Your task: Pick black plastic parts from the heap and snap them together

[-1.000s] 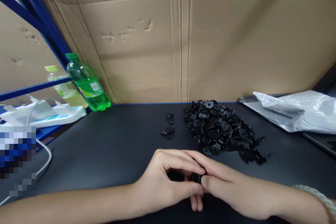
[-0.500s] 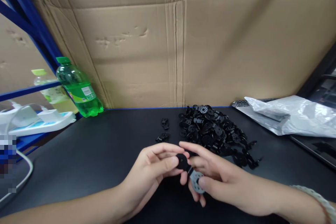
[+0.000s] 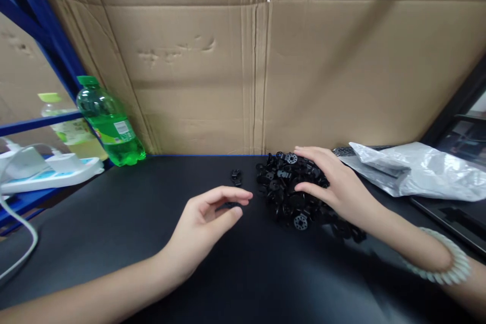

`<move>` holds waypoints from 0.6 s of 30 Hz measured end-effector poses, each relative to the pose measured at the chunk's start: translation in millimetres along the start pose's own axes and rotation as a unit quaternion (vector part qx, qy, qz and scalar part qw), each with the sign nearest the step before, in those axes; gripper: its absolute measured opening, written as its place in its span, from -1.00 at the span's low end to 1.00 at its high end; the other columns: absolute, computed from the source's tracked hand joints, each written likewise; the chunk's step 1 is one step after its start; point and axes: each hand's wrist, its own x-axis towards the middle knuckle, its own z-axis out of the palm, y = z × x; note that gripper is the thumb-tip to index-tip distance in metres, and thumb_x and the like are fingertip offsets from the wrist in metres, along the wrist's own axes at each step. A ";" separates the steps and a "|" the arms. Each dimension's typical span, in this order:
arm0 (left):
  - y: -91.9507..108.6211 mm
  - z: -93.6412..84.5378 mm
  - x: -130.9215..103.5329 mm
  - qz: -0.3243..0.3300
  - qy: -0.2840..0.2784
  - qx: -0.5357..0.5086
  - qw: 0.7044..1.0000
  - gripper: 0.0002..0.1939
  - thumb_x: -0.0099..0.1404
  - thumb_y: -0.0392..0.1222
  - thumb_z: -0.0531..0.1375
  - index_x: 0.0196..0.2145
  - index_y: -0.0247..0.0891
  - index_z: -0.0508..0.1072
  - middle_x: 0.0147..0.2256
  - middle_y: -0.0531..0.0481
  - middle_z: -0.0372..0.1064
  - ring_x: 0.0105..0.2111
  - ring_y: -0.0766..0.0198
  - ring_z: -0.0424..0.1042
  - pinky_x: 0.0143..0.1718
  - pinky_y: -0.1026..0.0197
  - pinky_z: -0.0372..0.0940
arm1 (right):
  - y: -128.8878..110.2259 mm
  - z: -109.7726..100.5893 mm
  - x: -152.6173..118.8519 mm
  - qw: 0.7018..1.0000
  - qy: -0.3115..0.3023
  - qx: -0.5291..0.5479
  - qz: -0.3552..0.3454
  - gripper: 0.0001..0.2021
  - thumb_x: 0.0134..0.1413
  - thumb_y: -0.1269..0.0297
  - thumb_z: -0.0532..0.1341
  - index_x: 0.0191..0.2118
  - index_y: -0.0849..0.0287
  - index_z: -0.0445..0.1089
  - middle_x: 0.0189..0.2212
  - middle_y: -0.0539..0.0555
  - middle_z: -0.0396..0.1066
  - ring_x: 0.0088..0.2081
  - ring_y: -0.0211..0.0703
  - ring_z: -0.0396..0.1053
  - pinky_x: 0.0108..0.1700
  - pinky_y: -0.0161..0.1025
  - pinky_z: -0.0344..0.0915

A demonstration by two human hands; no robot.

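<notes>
My left hand (image 3: 208, 220) hovers over the black table (image 3: 125, 243), thumb and fingers apart, with nothing visible between them. Just beyond its fingertips lies a small black plastic part (image 3: 236, 177); something dark behind the fingers is mostly hidden. My right hand (image 3: 334, 177) reaches over the right side of a pile of black plastic clip-like parts (image 3: 279, 187), thumb and fingers spread. It partly covers the pile, and I cannot tell whether its fingertips touch it. At the pile's front edge a part with a round perforated disc (image 3: 300, 221) faces up.
A crumpled silvery plastic bag (image 3: 429, 169) lies at the right, beside a dark framed object. On the left are a green bottle (image 3: 110, 124), a paler bottle (image 3: 70, 126), a white power strip (image 3: 53, 174) and a blue rack (image 3: 41, 35). Cardboard (image 3: 190, 76) stands behind.
Both hands held a black clip-like part between them earlier; now they are apart and that part is out of both. My right hand has moved forward over the pile, my left slightly back left.
</notes>
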 end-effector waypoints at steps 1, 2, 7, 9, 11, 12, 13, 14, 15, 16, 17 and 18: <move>-2.1 -3.6 4.4 0.006 0.006 0.025 1.000 -0.84 0.18 -0.22 0.32 -0.23 -0.20 0.61 -0.18 -0.06 0.58 -0.11 0.14 0.52 -0.04 0.19 0.41 | 3.6 0.1 1.3 1.000 -0.014 -0.001 0.010 -0.50 0.23 0.12 0.24 0.20 0.23 0.23 0.16 0.33 0.34 0.22 0.13 0.25 0.20 0.14 0.27; -4.2 -8.0 9.6 0.014 0.011 0.053 0.998 -0.82 0.19 -0.20 0.31 -0.23 -0.22 0.60 -0.18 -0.07 0.57 -0.12 0.13 0.52 -0.04 0.17 0.42 | 5.2 0.2 1.6 1.000 -0.026 -0.002 0.014 -0.47 0.23 0.10 0.23 0.22 0.24 0.21 0.19 0.33 0.32 0.26 0.15 0.20 0.23 0.18 0.23; -12.5 -39.0 44.0 0.083 0.012 0.242 0.967 -0.68 0.26 -0.13 0.16 -0.08 -0.30 0.49 -0.08 -0.18 0.52 -0.07 0.08 0.50 0.01 0.03 0.39 | -9.0 -0.7 -6.4 0.999 0.038 0.025 -0.004 -0.69 0.32 0.34 0.14 0.14 0.20 0.33 0.07 0.25 0.44 0.17 0.03 0.32 0.17 0.05 0.31; -15.0 -50.0 55.1 0.083 -0.021 0.285 0.955 -0.68 0.22 -0.13 0.17 -0.11 -0.31 0.49 -0.19 -0.16 0.55 -0.18 0.09 0.53 -0.09 0.04 0.42 | -20.4 -1.3 -11.7 0.994 0.079 0.070 -0.024 -0.73 0.29 0.50 0.09 0.01 0.15 0.41 -0.14 0.14 0.53 -0.07 -0.14 0.47 0.00 -0.15 0.41; -17.2 -55.6 60.4 0.083 -0.064 0.315 0.943 -0.70 0.16 -0.12 0.23 -0.16 -0.29 0.53 -0.28 -0.11 0.55 -0.28 0.12 0.52 -0.20 0.08 0.42 | -32.8 -0.9 -18.4 0.990 0.063 0.120 -0.042 -0.67 0.25 0.61 0.08 -0.06 0.10 0.44 -0.34 0.01 0.53 -0.29 -0.28 0.49 -0.17 -0.30 0.43; -18.5 -56.2 60.8 0.087 -0.086 0.328 0.937 -0.70 0.14 -0.12 0.25 -0.18 -0.28 0.55 -0.28 -0.10 0.54 -0.30 0.13 0.51 -0.24 0.10 0.41 | -39.2 -0.2 -22.3 0.987 0.040 0.148 -0.052 -0.65 0.23 0.64 0.07 -0.06 0.08 0.44 -0.39 -0.03 0.52 -0.36 -0.32 0.48 -0.23 -0.35 0.42; -20.0 -55.3 59.9 0.094 -0.107 0.339 0.930 -0.70 0.14 -0.12 0.27 -0.17 -0.26 0.56 -0.25 -0.10 0.53 -0.30 0.14 0.49 -0.25 0.11 0.41 | -45.4 0.7 -26.4 0.983 0.014 0.174 -0.061 -0.62 0.21 0.65 0.06 -0.04 0.07 0.42 -0.41 -0.05 0.51 -0.41 -0.35 0.48 -0.25 -0.38 0.42; -22.0 -53.5 58.3 0.102 -0.125 0.348 0.924 -0.69 0.15 -0.11 0.28 -0.14 -0.25 0.56 -0.21 -0.10 0.53 -0.29 0.14 0.49 -0.24 0.11 0.40 | -51.4 1.9 -30.5 0.977 -0.010 0.200 -0.073 -0.59 0.20 0.66 0.05 0.00 0.06 0.40 -0.43 -0.06 0.50 -0.43 -0.36 0.47 -0.28 -0.40 0.42; -24.4 -51.0 56.2 0.111 -0.138 0.354 0.918 -0.67 0.18 -0.10 0.27 -0.11 -0.24 0.56 -0.16 -0.12 0.51 -0.27 0.14 0.48 -0.21 0.09 0.40 | -57.0 3.1 -34.4 0.971 -0.026 0.222 -0.087 -0.56 0.19 0.67 0.04 0.05 0.06 0.37 -0.43 -0.06 0.50 -0.44 -0.37 0.48 -0.29 -0.42 0.42; -27.4 -48.4 54.1 0.119 -0.146 0.359 0.914 -0.67 0.21 -0.09 0.26 -0.08 -0.23 0.55 -0.13 -0.13 0.50 -0.23 0.13 0.47 -0.15 0.06 0.40 | -61.9 4.4 -37.8 0.965 -0.037 0.237 -0.101 -0.52 0.18 0.67 0.02 0.10 0.06 0.33 -0.43 -0.06 0.50 -0.45 -0.38 0.48 -0.31 -0.44 0.41; -30.7 -45.8 52.3 0.128 -0.148 0.364 0.911 -0.67 0.25 -0.08 0.24 -0.06 -0.24 0.55 -0.11 -0.15 0.49 -0.19 0.10 0.47 -0.09 0.02 0.38 | -66.2 5.9 -40.7 0.963 -0.042 0.243 -0.109 -0.49 0.16 0.68 0.01 0.12 0.06 0.30 -0.43 -0.06 0.51 -0.45 -0.38 0.48 -0.32 -0.45 0.41; -34.3 -43.6 50.8 0.136 -0.146 0.367 0.908 -0.68 0.28 -0.08 0.22 -0.05 -0.24 0.54 -0.10 -0.17 0.49 -0.14 0.07 0.46 -0.02 -0.02 0.35 | -69.7 7.5 -42.9 0.963 -0.046 0.241 -0.111 -0.49 0.15 0.68 0.01 0.13 0.06 0.29 -0.43 -0.07 0.53 -0.45 -0.38 0.49 -0.33 -0.47 0.40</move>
